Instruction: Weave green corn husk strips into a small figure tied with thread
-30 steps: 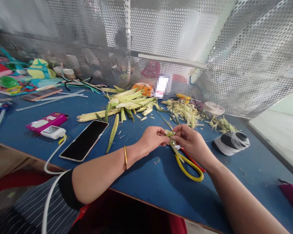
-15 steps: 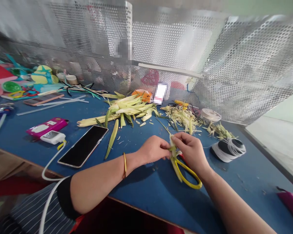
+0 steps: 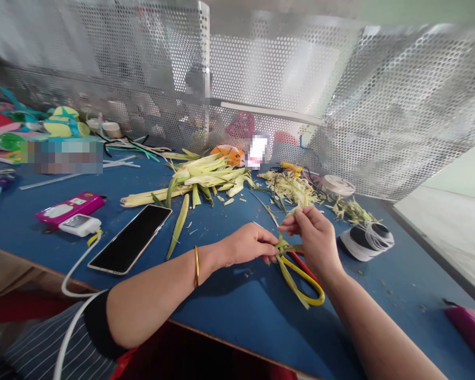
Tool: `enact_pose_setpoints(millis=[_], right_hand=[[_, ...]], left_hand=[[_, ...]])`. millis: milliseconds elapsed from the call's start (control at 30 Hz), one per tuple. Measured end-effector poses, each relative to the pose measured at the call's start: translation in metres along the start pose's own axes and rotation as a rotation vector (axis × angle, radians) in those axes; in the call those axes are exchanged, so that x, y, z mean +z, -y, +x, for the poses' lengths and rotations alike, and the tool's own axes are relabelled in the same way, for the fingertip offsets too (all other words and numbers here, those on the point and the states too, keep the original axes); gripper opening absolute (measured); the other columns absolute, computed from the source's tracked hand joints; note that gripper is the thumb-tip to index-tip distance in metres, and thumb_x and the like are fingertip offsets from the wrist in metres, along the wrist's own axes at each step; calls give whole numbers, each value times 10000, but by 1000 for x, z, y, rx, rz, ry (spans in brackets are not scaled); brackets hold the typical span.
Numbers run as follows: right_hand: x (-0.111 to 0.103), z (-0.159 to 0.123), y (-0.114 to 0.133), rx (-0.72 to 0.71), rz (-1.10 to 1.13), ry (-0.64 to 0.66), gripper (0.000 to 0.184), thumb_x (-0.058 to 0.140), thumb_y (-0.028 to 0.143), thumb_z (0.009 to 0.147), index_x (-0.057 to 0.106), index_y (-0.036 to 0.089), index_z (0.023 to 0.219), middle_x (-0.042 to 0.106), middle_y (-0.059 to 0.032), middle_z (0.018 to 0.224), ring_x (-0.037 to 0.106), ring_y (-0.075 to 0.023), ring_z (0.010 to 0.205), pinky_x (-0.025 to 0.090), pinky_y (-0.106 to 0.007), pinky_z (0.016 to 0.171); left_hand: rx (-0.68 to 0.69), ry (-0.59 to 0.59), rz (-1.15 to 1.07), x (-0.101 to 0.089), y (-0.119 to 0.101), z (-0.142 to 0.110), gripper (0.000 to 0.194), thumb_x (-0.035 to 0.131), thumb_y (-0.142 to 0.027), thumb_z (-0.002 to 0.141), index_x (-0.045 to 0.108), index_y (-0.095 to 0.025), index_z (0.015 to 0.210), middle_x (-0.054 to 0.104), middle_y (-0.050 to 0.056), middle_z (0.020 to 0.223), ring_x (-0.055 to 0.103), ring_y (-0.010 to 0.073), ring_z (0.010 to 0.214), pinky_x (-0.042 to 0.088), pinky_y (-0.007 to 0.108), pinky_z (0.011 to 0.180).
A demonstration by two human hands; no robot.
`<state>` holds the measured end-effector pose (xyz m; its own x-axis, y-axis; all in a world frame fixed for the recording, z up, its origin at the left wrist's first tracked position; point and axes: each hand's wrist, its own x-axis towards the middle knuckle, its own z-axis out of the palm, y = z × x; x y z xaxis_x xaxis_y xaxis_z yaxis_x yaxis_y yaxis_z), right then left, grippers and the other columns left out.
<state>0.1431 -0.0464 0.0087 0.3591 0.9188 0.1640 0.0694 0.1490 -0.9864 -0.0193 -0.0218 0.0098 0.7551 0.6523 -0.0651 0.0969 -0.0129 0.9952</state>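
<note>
My left hand (image 3: 253,245) pinches the crossing of several pale green corn husk strips (image 3: 291,274) between thumb and fingers. One strip hangs down to the lower right, and a thin one runs up toward the back. Just to the right, my right hand (image 3: 314,232) is closed on the upper end of a husk strip, its fingertips partly hiding it. Under the hands lie scissors (image 3: 321,300) with yellow and red handles on the blue table (image 3: 229,311); their blades are hidden.
Behind the hands lie a pile of corn husks (image 3: 206,174) and a heap of shredded husk (image 3: 293,187). At the right stands a spool of white thread (image 3: 366,241). A dark phone (image 3: 130,238) and a magenta device (image 3: 70,207) with a white cable lie left. Perforated metal panels (image 3: 269,68) border the back.
My right hand has moved up and slightly right, drawing a strip away from the crossing. The lower strip has swung right over the scissors handles. My left hand stays on the crossing.
</note>
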Motion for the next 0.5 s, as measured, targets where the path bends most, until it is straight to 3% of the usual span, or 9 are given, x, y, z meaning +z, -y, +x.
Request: enact_pose_setpoints(millis=[267, 433, 500], right_hand=[[5, -4, -2, -51, -32, 61, 237, 576, 430, 877, 519, 209, 813, 699, -19, 760, 700, -171, 706, 517, -282, 640], [8, -9, -1, -146, -65, 180, 238, 534, 443, 907, 518, 217, 836, 704, -36, 796, 682, -177, 752, 532, -327, 719], [4, -7, 0, -220, -91, 170, 203, 528, 420, 914, 542, 218, 920, 707, -44, 857, 674, -184, 813, 522, -347, 774]], left_hand=[[-102, -58, -202, -2, 1, 0, 130, 647, -227, 734, 679, -148, 636, 630, 22, 615, 564, 120, 594, 453, 258, 647], [-69, -107, -54, 1, 3, 0, 226, 714, -283, 702, 632, -155, 534, 567, 2, 519, 507, 111, 529, 424, 259, 590], [-76, -157, -82, 1, 3, 1, 205, 718, -266, 690, 624, -154, 546, 559, -4, 509, 505, 107, 521, 422, 255, 581]])
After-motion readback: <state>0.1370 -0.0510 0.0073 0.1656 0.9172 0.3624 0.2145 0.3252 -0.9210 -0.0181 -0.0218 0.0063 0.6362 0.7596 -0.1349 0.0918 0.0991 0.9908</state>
